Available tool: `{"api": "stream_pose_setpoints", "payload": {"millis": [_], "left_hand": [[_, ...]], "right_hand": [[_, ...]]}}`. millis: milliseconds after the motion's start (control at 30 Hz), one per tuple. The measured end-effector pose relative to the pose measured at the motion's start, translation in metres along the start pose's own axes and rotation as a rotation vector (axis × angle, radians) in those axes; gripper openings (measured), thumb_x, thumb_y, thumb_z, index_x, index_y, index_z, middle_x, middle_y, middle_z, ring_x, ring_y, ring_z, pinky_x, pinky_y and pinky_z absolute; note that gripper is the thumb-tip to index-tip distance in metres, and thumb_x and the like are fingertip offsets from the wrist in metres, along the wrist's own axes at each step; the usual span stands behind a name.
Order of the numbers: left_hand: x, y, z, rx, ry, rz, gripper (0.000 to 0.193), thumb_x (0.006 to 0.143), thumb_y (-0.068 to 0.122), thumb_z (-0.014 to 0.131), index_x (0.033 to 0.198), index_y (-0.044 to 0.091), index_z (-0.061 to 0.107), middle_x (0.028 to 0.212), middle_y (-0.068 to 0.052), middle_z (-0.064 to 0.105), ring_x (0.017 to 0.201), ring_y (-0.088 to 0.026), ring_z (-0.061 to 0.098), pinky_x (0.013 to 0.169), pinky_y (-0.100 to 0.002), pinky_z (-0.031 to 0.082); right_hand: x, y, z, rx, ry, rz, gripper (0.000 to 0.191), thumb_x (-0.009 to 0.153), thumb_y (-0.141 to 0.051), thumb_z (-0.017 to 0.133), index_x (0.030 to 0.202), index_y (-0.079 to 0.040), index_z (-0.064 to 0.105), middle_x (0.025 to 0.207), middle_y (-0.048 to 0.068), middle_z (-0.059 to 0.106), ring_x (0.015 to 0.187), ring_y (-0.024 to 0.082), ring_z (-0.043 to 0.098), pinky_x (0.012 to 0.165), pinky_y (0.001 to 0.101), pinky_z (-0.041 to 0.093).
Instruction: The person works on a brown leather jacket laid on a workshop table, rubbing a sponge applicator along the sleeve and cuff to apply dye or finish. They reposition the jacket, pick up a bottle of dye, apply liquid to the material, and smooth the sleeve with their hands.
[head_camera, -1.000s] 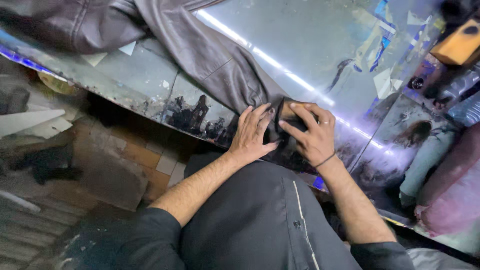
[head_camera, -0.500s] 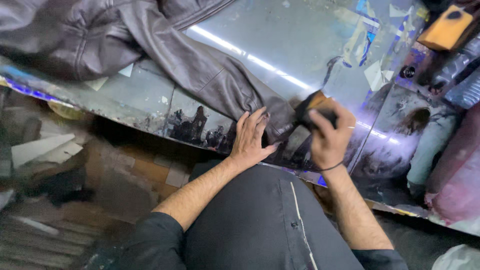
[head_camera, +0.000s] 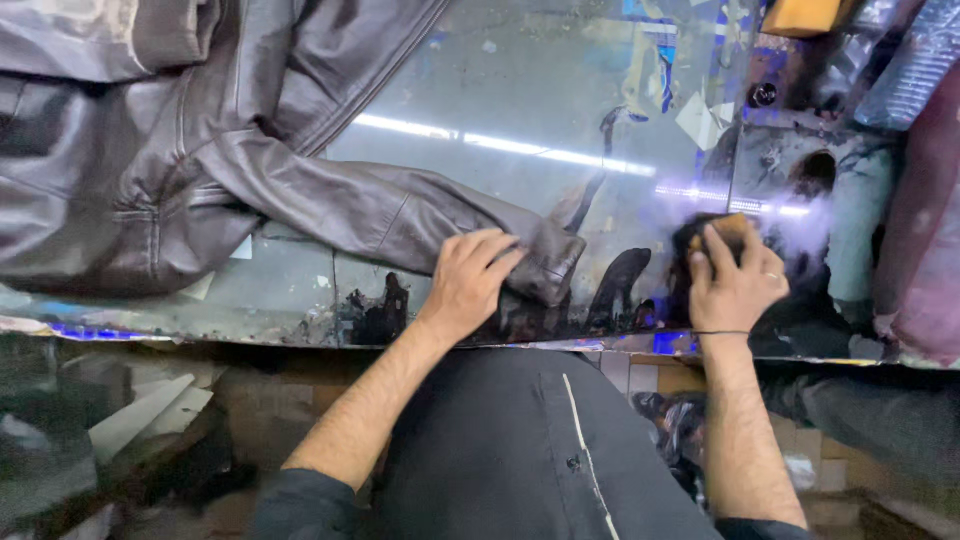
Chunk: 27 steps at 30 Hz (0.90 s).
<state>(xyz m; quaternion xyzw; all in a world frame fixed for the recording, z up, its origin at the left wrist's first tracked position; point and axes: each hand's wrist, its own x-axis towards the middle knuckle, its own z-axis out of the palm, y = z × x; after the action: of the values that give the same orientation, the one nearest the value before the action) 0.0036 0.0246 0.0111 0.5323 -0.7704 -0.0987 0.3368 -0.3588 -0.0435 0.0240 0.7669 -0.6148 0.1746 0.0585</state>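
Observation:
A dark brown leather jacket lies spread on a glass-topped counter, one sleeve reaching toward me. My left hand presses flat on that sleeve just behind its cuff. My right hand is off to the right of the cuff, closed over a small dark sponge with a tan top on the glass. A thin dark band circles the right wrist.
Black smears stain the glass by the cuff. Paper scraps and stickers show under the glass. A yellow sponge and a dark bottle lie at the far right; a maroon bundle sits by the counter's right end.
My right hand has lifted the sponge off the sleeve cuff and moved it right onto the bare glass. My left hand stays pressed on the sleeve.

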Motion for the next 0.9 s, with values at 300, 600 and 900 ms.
{"api": "stream_pose_setpoints", "payload": {"millis": [300,600,900], "left_hand": [[0.037,-0.05,-0.014,0.017,-0.184,0.177,0.043,0.071,0.008,0.077,0.113,0.01,0.073,0.126,-0.004,0.063,0.116,-0.028,0.056,0.092,-0.045,0.043],[0.038,-0.038,-0.017,0.013,-0.059,0.195,0.026,0.077,0.001,0.069,0.102,0.007,0.07,0.123,-0.007,0.066,0.121,-0.031,0.058,0.091,-0.045,0.051],[0.025,-0.024,-0.043,-0.123,-0.002,0.421,0.021,0.083,-0.004,0.069,0.103,-0.002,0.063,0.125,-0.014,0.065,0.127,-0.036,0.06,0.099,-0.045,0.058]], "right_hand": [[-0.053,-0.083,0.011,1.134,-0.202,0.273,0.038,0.1,-0.015,0.064,0.136,-0.002,0.064,0.124,0.016,0.066,0.111,0.023,0.066,0.092,0.0337,0.055],[-0.033,-0.103,0.026,2.159,-0.814,1.059,0.056,0.096,-0.04,0.063,0.132,0.002,0.056,0.13,0.02,0.065,0.115,0.029,0.069,0.07,0.0306,0.056],[-0.023,-0.125,0.05,2.614,-0.932,0.904,0.064,0.097,-0.048,0.065,0.136,0.002,0.055,0.126,0.015,0.065,0.112,0.027,0.066,0.096,0.047,0.054]]}}
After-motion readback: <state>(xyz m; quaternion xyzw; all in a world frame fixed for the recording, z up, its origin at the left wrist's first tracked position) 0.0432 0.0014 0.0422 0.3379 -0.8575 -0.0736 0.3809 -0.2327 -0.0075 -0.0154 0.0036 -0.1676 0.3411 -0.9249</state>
